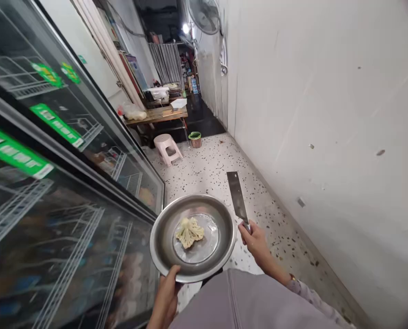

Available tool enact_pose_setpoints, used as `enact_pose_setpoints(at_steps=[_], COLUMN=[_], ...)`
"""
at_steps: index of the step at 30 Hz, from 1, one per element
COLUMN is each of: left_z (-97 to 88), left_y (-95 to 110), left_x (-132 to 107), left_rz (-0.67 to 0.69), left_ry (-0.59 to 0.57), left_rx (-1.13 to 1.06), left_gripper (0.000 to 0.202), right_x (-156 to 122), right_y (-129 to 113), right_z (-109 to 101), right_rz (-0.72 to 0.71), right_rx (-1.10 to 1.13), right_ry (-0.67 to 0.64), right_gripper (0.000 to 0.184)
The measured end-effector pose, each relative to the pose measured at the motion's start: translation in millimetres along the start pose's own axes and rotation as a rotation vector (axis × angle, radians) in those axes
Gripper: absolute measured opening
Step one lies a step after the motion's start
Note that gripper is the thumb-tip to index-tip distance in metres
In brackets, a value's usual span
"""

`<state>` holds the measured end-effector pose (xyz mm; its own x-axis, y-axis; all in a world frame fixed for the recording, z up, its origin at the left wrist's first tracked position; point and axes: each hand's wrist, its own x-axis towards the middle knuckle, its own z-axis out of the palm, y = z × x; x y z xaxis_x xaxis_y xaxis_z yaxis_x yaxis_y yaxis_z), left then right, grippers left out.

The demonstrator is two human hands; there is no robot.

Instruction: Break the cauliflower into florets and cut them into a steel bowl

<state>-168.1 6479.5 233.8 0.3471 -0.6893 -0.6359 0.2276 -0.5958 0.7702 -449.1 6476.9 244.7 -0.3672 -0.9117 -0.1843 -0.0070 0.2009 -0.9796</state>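
Observation:
A round steel basin (224, 253) is held in front of my body, gripped at its near left rim by my left hand (168, 292), the thumb over the edge. Inside it lies a piece of cauliflower (189, 233), pale yellow, resting on the basin's floor. To the right, my right hand (257, 244) is closed around the handle of a cleaver (237, 194). The wide blade points forward and up, apart from the basin. My left fingers under the rim are hidden.
Glass-door fridges (121, 192) line the left side; a white wall (310, 114) runs along the right. Ahead on the speckled floor (204, 169) stand a pink stool (166, 144), a small bin (195, 140) and a wooden table (152, 116). A fan (206, 16) hangs above.

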Motion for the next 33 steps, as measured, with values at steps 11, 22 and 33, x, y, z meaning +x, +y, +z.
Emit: enact_pose_setpoints(at_steps=[11,22,33], left_z=[255.8,485.3,671.3], left_y=[239.5,378.5,558.5], left_x=[230.5,392.8,621.2], left_rz=[-0.052,-0.051,-0.029], left_ry=[-0.260,-0.189,-0.073], left_rx=[-0.012,-0.096,-0.067], left_gripper=[0.010,0.015,0.012], right_x=[279.8,682.7,1040.8], right_y=[-62.6,-115.3,-153.1], right_z=[25.8,18.7,120.2], right_rz=[0.175,0.027,0.009], right_rx=[-0.072,-0.053,-0.061], right_ry=[0.399,0.239,0.125], right_gripper=[0.040,0.042,0.042])
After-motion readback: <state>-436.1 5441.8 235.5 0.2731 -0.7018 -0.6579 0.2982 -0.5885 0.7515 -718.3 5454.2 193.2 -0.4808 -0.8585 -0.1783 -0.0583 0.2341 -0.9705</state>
